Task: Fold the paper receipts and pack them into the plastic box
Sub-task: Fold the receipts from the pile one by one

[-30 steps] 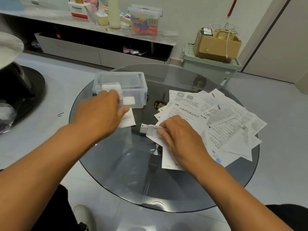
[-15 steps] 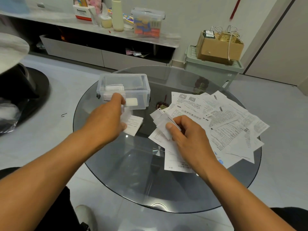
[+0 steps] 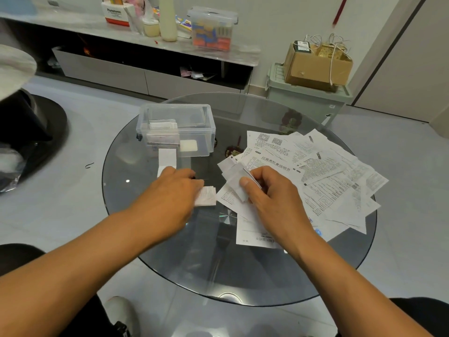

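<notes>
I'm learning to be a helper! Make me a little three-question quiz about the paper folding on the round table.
1. True or false: the plastic box has its lid on.
2. What does the right hand pinch? A) a folded receipt B) a pen C) a key
3. Fill in: the left hand rests on a small folded stack lying on the glass ____.

Key: 1 false; 2 A; 3 table.
</notes>
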`<state>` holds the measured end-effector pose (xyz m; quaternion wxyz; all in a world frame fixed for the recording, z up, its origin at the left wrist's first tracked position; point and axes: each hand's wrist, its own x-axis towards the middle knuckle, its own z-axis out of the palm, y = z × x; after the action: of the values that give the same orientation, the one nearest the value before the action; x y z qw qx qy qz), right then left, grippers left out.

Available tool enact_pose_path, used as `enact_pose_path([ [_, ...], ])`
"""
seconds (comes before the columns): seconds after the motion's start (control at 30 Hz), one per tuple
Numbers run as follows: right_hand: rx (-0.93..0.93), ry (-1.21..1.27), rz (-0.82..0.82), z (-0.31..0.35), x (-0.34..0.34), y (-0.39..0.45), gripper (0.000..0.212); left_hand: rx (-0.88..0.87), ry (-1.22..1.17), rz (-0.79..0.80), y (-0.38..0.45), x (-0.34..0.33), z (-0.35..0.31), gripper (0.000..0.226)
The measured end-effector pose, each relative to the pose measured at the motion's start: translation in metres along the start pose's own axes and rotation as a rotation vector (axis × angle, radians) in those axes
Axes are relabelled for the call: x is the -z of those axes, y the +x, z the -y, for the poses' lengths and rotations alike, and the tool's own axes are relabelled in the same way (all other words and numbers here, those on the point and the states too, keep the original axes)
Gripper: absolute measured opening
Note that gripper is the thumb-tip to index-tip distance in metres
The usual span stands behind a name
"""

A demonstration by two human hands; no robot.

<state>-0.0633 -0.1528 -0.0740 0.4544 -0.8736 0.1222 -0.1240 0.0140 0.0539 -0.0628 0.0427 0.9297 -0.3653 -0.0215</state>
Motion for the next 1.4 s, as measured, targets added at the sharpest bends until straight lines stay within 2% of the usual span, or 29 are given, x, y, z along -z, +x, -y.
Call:
enact_pose_path([
  [0.1, -0.004, 0.033, 0.005, 0.001, -0.002, 0.000, 0.017, 0.242, -0.176, 0.072, 0.004, 0.013, 0.004, 0.035],
  [0.27, -0.009, 0.163, 0.036, 0.007, -0.004, 0.000, 0.013, 0.391, -0.394, 0.149, 0.004, 0.026, 0.001, 0.025],
  [0.4, 0.046, 0.202, 0.133, 0.009, -0.002, 0.000, 0.008, 0.377, -0.656, 0.040, 0.007, 0.018, 0.002, 0.022],
  [0.53, 0.279, -0.097, 0.183, 0.007, -0.001, 0.000, 0.008, 0.259, -0.751, -0.081, 0.013, 0.025, 0.001, 0.018],
  [0.6, 0.339, -0.156, 0.163, 0.006, 0.000, -0.001, 0.006, 0.193, -0.779, -0.004, 0.012, 0.033, 0.003, 0.024],
  [0.7, 0.393, -0.291, 0.146, 0.005, 0.000, -0.002, 0.006, 0.125, -0.874, 0.197, 0.006, 0.041, 0.006, 0.036],
  [0.77, 0.446, -0.389, 0.112, 0.006, -0.003, -0.005, 0.008, 0.111, -0.820, 0.187, 0.006, 0.039, 0.006, 0.026],
  [0.83, 0.452, -0.372, 0.100, 0.011, -0.005, -0.007, 0.007, 0.103, -0.703, 0.096, 0.007, 0.034, 0.003, 0.005],
  [0.93, 0.369, -0.365, 0.207, 0.015, -0.011, -0.008, 0.045, 0.052, -0.560, 0.079, 0.007, 0.025, -0.002, 0.011],
  [1.0, 0.419, -0.548, 0.243, 0.012, -0.018, -0.007, 0.053, -0.024, -0.476, 0.119, 0.005, 0.020, -0.009, 0.014],
  [1.07, 0.430, -0.653, 0.277, 0.011, -0.025, -0.010, 0.058, -0.026, -0.367, 0.194, 0.000, 0.015, -0.017, 0.017],
  [1.13, 0.407, -0.634, 0.291, 0.009, -0.027, -0.010, 0.056, 0.038, -0.320, 0.239, -0.003, 0.015, -0.020, 0.028],
  [1.17, 0.412, -0.612, 0.281, 0.009, -0.026, -0.010, 0.047, 0.086, -0.355, 0.239, -0.003, 0.018, -0.018, 0.036],
  [1.23, 0.388, -0.596, 0.251, 0.011, -0.023, -0.008, 0.020, 0.240, -0.501, 0.147, 0.001, 0.028, -0.005, 0.052],
  [1.27, 0.351, -0.596, 0.255, 0.013, -0.021, -0.006, 0.017, 0.325, -0.542, 0.056, 0.003, 0.032, 0.005, 0.055],
  [1.33, 0.303, -0.616, 0.291, 0.017, -0.019, -0.005, 0.024, 0.495, -0.477, -0.082, 0.004, 0.039, 0.025, 0.045],
  [1.4, 0.303, -0.635, 0.312, 0.020, -0.019, -0.006, 0.024, 0.604, -0.410, -0.076, 0.004, 0.038, 0.039, 0.050],
])
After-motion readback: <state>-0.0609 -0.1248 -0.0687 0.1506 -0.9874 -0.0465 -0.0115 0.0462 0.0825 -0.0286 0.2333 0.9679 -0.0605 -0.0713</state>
